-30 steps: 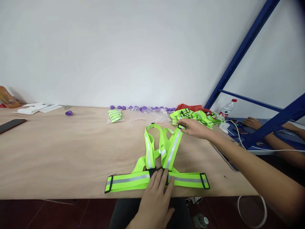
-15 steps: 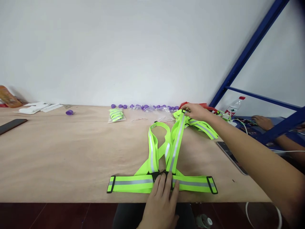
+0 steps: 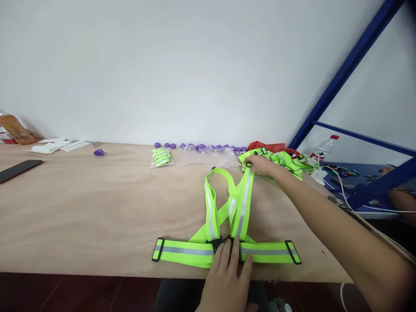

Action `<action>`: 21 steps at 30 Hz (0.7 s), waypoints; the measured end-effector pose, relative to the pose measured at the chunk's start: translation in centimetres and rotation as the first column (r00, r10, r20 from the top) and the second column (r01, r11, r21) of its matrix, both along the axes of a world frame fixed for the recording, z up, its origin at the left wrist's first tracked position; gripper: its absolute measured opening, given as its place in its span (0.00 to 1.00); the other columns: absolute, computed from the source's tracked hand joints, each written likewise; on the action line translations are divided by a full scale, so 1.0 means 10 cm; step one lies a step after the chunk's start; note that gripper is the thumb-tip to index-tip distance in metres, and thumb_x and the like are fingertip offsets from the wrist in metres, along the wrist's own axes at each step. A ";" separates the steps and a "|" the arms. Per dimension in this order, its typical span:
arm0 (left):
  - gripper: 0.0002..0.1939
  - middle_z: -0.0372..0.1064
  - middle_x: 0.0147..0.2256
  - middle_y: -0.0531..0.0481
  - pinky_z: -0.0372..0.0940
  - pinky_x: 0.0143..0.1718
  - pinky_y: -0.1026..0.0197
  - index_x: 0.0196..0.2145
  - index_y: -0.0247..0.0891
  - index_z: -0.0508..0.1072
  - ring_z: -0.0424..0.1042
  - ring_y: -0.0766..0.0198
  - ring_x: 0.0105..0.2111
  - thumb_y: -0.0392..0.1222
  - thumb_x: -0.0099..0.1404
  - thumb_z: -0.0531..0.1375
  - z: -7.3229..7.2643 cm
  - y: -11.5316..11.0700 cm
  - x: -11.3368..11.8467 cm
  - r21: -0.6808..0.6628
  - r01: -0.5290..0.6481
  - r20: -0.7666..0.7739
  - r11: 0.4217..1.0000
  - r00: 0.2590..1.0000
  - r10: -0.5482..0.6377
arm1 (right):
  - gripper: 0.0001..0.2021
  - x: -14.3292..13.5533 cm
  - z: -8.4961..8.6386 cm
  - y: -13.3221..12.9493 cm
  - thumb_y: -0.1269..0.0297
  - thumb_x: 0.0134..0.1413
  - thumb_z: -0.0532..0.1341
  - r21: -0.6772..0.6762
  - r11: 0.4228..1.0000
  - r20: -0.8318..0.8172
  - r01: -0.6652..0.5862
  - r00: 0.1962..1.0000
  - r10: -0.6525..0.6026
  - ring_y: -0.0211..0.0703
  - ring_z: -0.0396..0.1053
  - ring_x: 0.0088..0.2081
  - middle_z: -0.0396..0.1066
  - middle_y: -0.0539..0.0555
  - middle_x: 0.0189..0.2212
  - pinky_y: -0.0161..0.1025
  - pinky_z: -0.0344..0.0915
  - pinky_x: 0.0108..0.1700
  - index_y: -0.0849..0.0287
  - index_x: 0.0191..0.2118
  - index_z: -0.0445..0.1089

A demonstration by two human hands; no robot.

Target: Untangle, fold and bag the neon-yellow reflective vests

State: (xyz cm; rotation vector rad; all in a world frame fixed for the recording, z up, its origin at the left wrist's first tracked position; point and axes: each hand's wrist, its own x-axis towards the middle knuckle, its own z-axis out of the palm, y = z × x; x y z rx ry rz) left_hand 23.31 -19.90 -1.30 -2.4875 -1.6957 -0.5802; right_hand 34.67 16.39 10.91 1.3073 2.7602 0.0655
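Observation:
A neon yellow-green reflective harness (image 3: 185, 251) with grey stripes and black buckles lies spread on the wooden table (image 3: 107, 216). My left hand (image 3: 227, 273) rests flat, fingers spread, over its central black buckles near the table's front edge. Farther back, my right hand (image 3: 258, 164) pinches the top of the right shoulder strap (image 3: 243, 203) at its black slider. Just behind that hand is a heap of similar neon straps (image 3: 284, 160). A folded neon strap bundle in a clear bag (image 3: 161, 157) lies at the back.
Purple caps (image 3: 201, 147) and clear bags line the wall. A red bag (image 3: 269, 147), a bottle (image 3: 325, 147) and a blue metal frame (image 3: 344, 63) are at right, with another person's hand beyond. At left are a dark flat object (image 3: 19, 170), papers (image 3: 52, 146) and an orange bottle (image 3: 17, 130).
My right hand has moved slightly down, drawing the strap's top nearer. My left hand stays on the buckles. The phone at right is now mostly hidden by my right arm, and the view has shifted slightly.

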 end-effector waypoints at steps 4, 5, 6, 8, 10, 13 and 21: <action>0.35 0.58 0.67 0.41 0.60 0.61 0.39 0.65 0.43 0.63 0.61 0.42 0.64 0.63 0.67 0.58 0.07 -0.10 -0.22 0.063 0.054 -0.031 0.997 0.998 -0.052 | 0.18 -0.08 0.01 -0.03 0.76 0.44 0.64 -0.070 0.997 0.116 0.020 0.993 -0.011 0.53 0.76 0.42 0.79 0.61 0.42 0.38 0.67 0.41 0.60 0.44 0.78; 0.34 0.56 0.67 0.44 0.58 0.62 0.36 0.66 0.45 0.62 0.59 0.40 0.64 0.61 0.68 0.58 0.08 -0.14 -0.28 0.047 0.033 -0.040 0.998 0.999 -0.031 | 0.14 -0.15 0.05 -0.04 0.74 0.46 0.65 -0.079 0.997 0.135 0.023 0.991 -0.012 0.53 0.76 0.41 0.79 0.61 0.39 0.39 0.68 0.40 0.60 0.42 0.79; 0.33 0.54 0.68 0.46 0.56 0.61 0.32 0.67 0.47 0.60 0.58 0.38 0.65 0.59 0.68 0.58 0.07 -0.17 -0.33 0.022 0.002 -0.047 1.000 0.999 -0.001 | 0.12 -0.24 0.09 -0.06 0.71 0.49 0.66 -0.082 0.996 0.144 0.022 0.990 -0.011 0.52 0.76 0.40 0.79 0.61 0.38 0.41 0.68 0.40 0.60 0.42 0.78; 0.36 0.50 0.70 0.48 0.54 0.59 0.26 0.68 0.50 0.57 0.55 0.32 0.65 0.55 0.66 0.61 0.01 -0.23 -0.40 -0.026 -0.058 -0.059 0.998 0.997 0.056 | 0.11 -0.49 0.16 -0.12 0.64 0.57 0.65 -0.075 0.997 0.136 0.006 0.991 0.004 0.51 0.75 0.42 0.77 0.61 0.41 0.44 0.70 0.43 0.61 0.44 0.77; 0.41 0.48 0.71 0.48 0.54 0.57 0.23 0.70 0.52 0.52 0.55 0.28 0.65 0.55 0.64 0.63 -0.09 -0.25 -0.41 -0.039 -0.082 -0.073 0.996 0.994 0.079 | 0.14 -0.81 0.17 -0.21 0.58 0.65 0.61 -0.069 0.997 0.112 -0.027 0.993 0.035 0.47 0.73 0.46 0.74 0.59 0.48 0.48 0.71 0.48 0.60 0.51 0.72; 0.47 0.48 0.70 0.46 0.54 0.57 0.23 0.71 0.53 0.49 0.57 0.26 0.63 0.61 0.61 0.64 -0.27 -0.24 -0.37 0.012 -0.088 -0.098 0.996 0.991 0.089 | 0.16 -1.27 0.07 -0.36 0.57 0.67 0.60 -0.081 0.995 0.116 -0.050 0.991 0.059 0.47 0.72 0.49 0.69 0.58 0.53 0.50 0.71 0.50 0.59 0.55 0.68; 0.40 0.48 0.70 0.47 0.57 0.57 0.28 0.70 0.52 0.55 0.64 0.28 0.59 0.61 0.65 0.60 -0.44 -0.21 -0.28 0.189 -0.123 -0.130 0.974 0.980 0.149 | 0.17 -1.65 -0.02 -0.35 0.58 0.65 0.61 -0.203 0.978 0.334 0.039 0.942 0.032 0.48 0.72 0.49 0.69 0.58 0.54 0.51 0.72 0.50 0.60 0.56 0.68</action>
